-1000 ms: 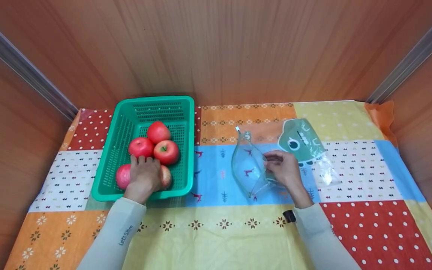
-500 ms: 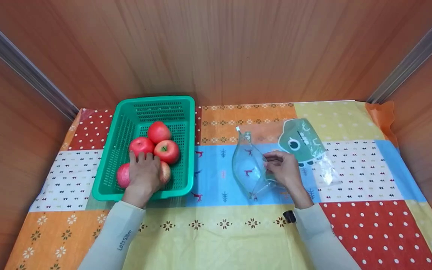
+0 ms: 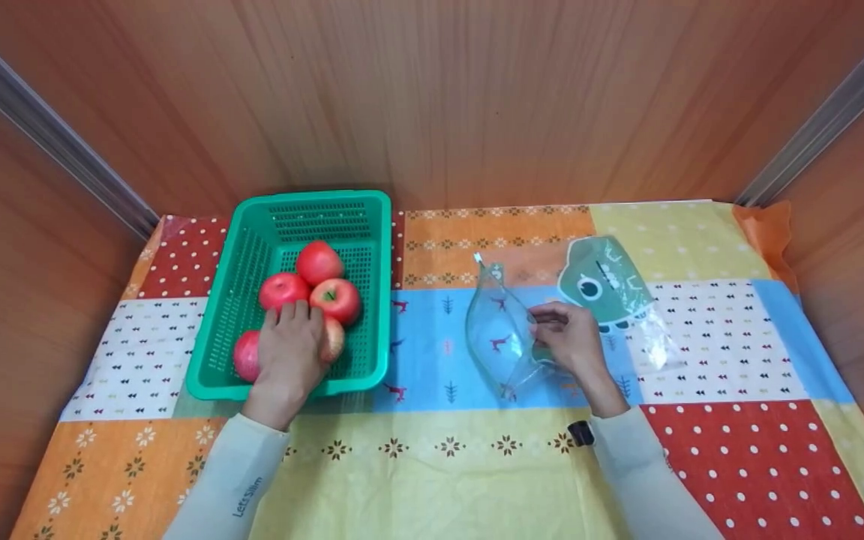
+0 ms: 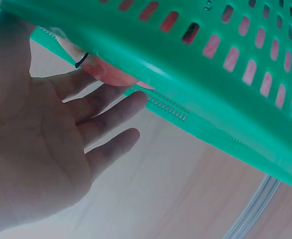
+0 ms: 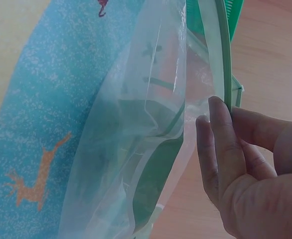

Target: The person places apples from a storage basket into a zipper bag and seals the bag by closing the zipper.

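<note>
In the head view, my left hand [image 3: 291,352] is over the near apples in a green plastic basket [image 3: 199,375]. A red apple [image 3: 247,355] lies on its left and a paler one [image 3: 333,340], partly hidden, on its right. The left wrist view shows that palm bare, its fingers extended and spread beside an apple [image 4: 108,72]. Contact at the fingertips is hard to judge. My right hand [image 3: 571,337] pinches the mouth edge of a clear zip bag [image 3: 499,330] between thumb and fingers. The bag lies on its side, mouth gaping toward the basket.
Farther back in the basket sit a red apple [image 3: 319,262], another [image 3: 283,291] and one with its stem up [image 3: 335,300]. A green cartoon print [image 3: 601,281] covers part of the bag. Wooden panels [image 3: 432,105] enclose the patterned tablecloth [image 3: 432,465].
My left hand has shifted slightly farther into the basket, and the paler apple beside it has moved a little away from me. My right hand keeps its pinch on the bag.
</note>
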A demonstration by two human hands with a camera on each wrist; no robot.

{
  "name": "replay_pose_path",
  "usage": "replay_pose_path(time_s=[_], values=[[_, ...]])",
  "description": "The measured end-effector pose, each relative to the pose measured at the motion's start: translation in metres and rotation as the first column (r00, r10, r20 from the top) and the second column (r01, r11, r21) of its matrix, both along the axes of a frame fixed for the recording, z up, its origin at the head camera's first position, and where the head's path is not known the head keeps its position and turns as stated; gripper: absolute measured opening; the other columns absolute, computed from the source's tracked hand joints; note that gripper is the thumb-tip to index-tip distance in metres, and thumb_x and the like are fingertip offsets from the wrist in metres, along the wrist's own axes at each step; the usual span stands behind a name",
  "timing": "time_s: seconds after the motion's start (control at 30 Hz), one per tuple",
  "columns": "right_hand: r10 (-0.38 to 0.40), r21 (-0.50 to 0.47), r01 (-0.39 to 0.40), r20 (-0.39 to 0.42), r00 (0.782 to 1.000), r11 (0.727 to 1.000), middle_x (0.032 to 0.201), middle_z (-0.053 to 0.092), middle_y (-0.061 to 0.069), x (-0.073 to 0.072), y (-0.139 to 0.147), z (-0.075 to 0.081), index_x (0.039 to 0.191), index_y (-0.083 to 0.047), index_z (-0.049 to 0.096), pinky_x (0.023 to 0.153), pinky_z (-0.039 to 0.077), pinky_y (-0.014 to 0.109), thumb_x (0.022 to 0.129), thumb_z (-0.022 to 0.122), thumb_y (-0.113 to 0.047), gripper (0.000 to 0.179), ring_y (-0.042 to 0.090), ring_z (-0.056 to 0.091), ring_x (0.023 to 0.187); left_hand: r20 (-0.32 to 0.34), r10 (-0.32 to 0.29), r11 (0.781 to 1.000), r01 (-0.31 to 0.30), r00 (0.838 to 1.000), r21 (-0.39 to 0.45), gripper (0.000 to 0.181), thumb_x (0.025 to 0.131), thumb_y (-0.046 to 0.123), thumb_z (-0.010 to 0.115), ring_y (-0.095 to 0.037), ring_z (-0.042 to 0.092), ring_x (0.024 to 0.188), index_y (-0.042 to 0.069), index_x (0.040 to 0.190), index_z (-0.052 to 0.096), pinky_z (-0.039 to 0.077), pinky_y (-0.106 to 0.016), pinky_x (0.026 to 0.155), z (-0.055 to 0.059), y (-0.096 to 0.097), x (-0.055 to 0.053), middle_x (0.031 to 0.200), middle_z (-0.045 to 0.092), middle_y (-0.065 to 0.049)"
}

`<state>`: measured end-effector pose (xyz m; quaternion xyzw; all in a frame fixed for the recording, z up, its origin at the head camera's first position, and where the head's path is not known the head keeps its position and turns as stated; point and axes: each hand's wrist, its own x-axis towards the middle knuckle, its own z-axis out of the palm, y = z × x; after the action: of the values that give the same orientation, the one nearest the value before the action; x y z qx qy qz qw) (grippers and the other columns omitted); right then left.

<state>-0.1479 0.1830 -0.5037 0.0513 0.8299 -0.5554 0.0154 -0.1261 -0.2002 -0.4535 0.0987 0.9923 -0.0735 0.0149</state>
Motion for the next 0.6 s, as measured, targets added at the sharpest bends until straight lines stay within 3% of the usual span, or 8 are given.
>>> replay_pose_path(time_s=[0.27,0.43,0.6], values=[[0.007,0.001,-0.007,0.009,1.000,1.000,0.113,0.074,0.029,0.002,0.000,0.002,0.118,0.011,0.073,0.068,0.058,0.018,0.096,0.069,0.010,0.023,0.036,0.076,0.097,-0.138,-0.014,0.998,0.022,0.990,0.059,0.060,0.075,0.013,0.093,-0.040,0.061,0.106,-0.005,0.124,0.063,0.053,-0.053,0.097,-0.001,0.006,0.006,0.111,0.061,-0.025],[0.007,-0.003,-0.007,0.016,1.000,1.000,0.113,0.074,0.030,0.002,0.001,0.002,0.118,0.012,0.072,0.067,0.059,0.019,0.095,0.069,0.010,0.023,0.033,0.077,0.095,-0.235,-0.033,0.998,0.043,0.971,0.041,0.055,0.073,0.010,0.092,-0.037,0.063,0.096,-0.004,0.119,0.064,0.054,-0.049,0.090,-0.002,0.010,0.008,0.103,0.060,-0.022],[0.005,0.011,-0.005,0.017,1.000,1.000,0.114,0.074,0.028,0.003,0.001,0.003,0.118,0.011,0.073,0.069,0.060,0.019,0.096,0.069,0.010,0.023,0.032,0.077,0.096,-0.279,-0.048,0.998,0.057,0.959,0.024,0.062,0.068,0.010,0.096,-0.035,0.063,0.096,-0.004,0.121,0.065,0.055,-0.047,0.091,0.001,0.014,0.012,0.104,0.061,-0.021]])
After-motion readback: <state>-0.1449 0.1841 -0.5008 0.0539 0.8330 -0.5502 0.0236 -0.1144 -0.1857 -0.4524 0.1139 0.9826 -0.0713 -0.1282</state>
